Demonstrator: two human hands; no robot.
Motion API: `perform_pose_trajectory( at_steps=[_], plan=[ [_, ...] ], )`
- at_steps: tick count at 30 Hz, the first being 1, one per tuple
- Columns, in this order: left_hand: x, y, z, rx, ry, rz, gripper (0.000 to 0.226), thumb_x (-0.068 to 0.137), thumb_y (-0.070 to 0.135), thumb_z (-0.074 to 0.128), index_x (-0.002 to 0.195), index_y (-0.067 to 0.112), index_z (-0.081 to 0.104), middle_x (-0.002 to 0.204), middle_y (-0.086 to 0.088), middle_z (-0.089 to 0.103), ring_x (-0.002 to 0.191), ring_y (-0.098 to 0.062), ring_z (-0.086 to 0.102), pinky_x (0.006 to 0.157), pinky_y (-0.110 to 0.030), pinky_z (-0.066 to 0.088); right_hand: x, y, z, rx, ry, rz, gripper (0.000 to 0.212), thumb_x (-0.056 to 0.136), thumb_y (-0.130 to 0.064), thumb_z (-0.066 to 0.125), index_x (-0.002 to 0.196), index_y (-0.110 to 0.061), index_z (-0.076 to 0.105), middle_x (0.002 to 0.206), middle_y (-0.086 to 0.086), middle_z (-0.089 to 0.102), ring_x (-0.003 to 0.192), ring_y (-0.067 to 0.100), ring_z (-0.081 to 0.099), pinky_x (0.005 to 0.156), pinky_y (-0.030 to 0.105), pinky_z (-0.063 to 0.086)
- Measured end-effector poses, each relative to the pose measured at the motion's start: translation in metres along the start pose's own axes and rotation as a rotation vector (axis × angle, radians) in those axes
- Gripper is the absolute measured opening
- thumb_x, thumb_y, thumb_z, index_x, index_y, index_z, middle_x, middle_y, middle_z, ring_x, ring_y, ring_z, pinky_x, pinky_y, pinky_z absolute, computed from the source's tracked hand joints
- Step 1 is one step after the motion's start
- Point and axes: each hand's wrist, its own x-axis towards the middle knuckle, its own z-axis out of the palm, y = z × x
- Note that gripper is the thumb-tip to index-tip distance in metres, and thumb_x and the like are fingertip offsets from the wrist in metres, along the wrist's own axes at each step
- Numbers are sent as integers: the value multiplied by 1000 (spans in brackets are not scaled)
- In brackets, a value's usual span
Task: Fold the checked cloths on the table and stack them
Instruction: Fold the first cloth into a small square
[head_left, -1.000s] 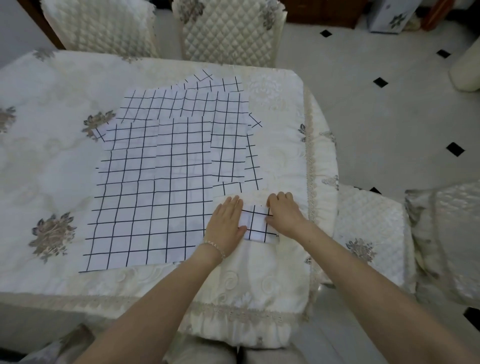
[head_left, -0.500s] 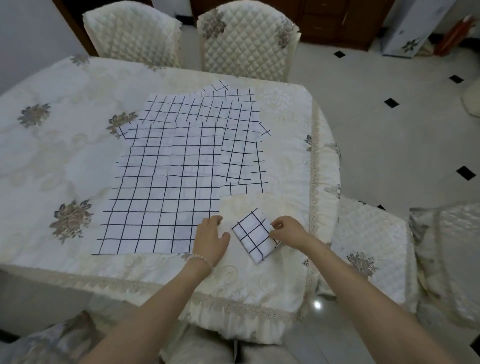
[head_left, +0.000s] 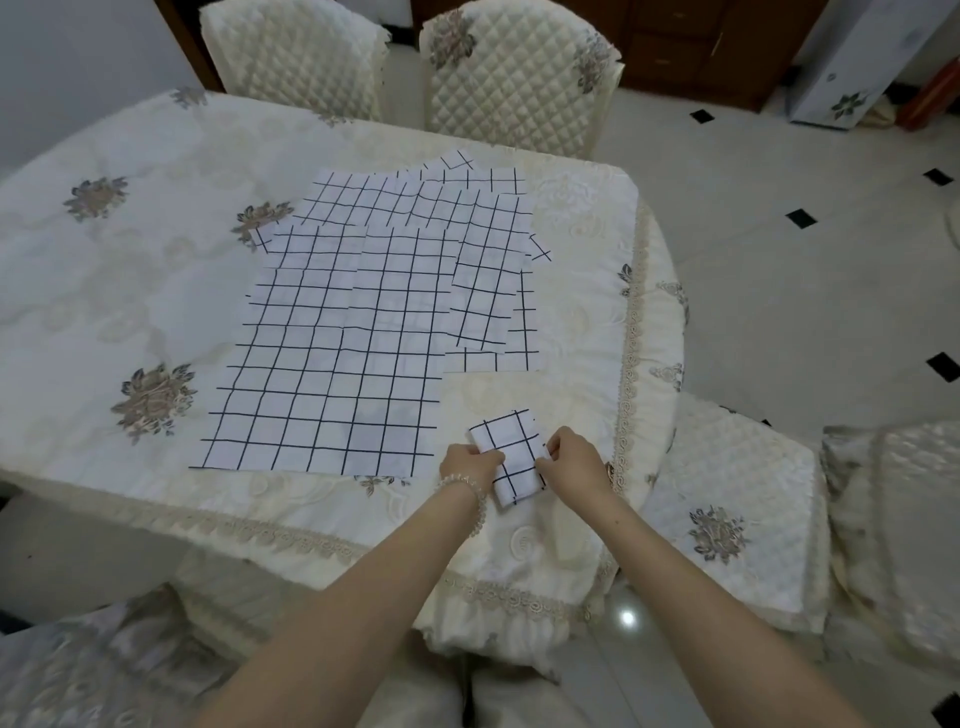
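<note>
Both hands (head_left: 524, 465) now gripping folded cloth (head_left: 511, 457)

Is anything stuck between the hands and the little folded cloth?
No. The left hand and right hand already hold the folded cloth by its two sides, directly, with nothing visible between.

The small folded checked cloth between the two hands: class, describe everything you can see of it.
The small folded checked cloth is white fabric with a thin black grid, folded into a compact tilted rectangle. It sits near the front right edge of the table, apart from the spread cloths. The left hand grips its left edge; the right hand pinches its right edge.
</note>
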Motion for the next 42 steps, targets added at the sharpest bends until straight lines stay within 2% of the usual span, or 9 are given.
perform_pose_trajectory(
  at_steps=[2,8,12,15,21,27,32,38,42],
  plan=[
    [0,-1,2,-7,32,38,16,79,16,66,81,15,50,88,-4,56,89,-24,55,84,-32,49,-1,1,0,5,1,5,12,84,-12,58,92,-9,49,85,3,53,81,25,52,68,36,41],
    [-1,-4,-1,-130,7,105,33,79,2,65,101,9,42,87,-4,55,86,-22,55,84,-35,50,-6,5,-3,145,-7,38,10,83,-12,60,91,-13,53,77,-6,52,77,17,52,64,29,40],
    [0,0,-17,-330,-66,101,34,80,-3,65,106,8,46,95,-13,61,89,-27,61,87,-47,53,-9,-4,-12,401,10,-6,33,84,-19,69,114,-14,56,103,-3,58,92,15,56,73,24,42],
    [2,8,-37,-405,-114,121,33,82,-6,60,110,7,47,104,-17,63,89,-28,62,84,-45,54,-8,-22,-19,610,-77,24,44,85,-19,70,126,-14,55,115,3,60,102,19,60,73,24,48],
    [18,24,-101,-455,-161,167,36,84,-7,58,119,2,49,94,-12,65,78,-20,62,71,-35,55,-11,-73,-10,823,-282,73,13,84,-7,70,95,-11,64,85,7,62,73,18,59,79,32,54],
    [48,34,-190,-512,-59,201,31,87,-3,59,115,8,51,93,-14,61,73,-19,60,61,-25,53,-4,-161,33,806,-219,24,12,83,-2,70,89,-8,62,74,9,60,65,17,58,68,31,60],
    [82,21,-282,-528,58,255,28,84,-5,61,111,3,57,88,-14,62,72,-21,59,67,-30,52,9,-247,96,795,-179,17,15,82,-1,70,94,-6,62,74,11,61,60,18,57,68,32,60],
    [135,-6,-379,-334,271,247,23,80,-1,67,102,8,66,89,-4,63,84,-15,61,65,-9,49,20,-333,188,699,-196,-4,8,82,-5,70,82,-8,62,71,10,60,65,22,59,69,41,60],
    [161,-25,-424,-259,356,237,25,82,-5,61,107,1,65,86,-2,61,79,-12,58,57,-4,44,24,-372,241,572,-191,-38,7,84,-9,68,79,-7,62,67,7,61,56,16,62,59,29,59]
  ],
)
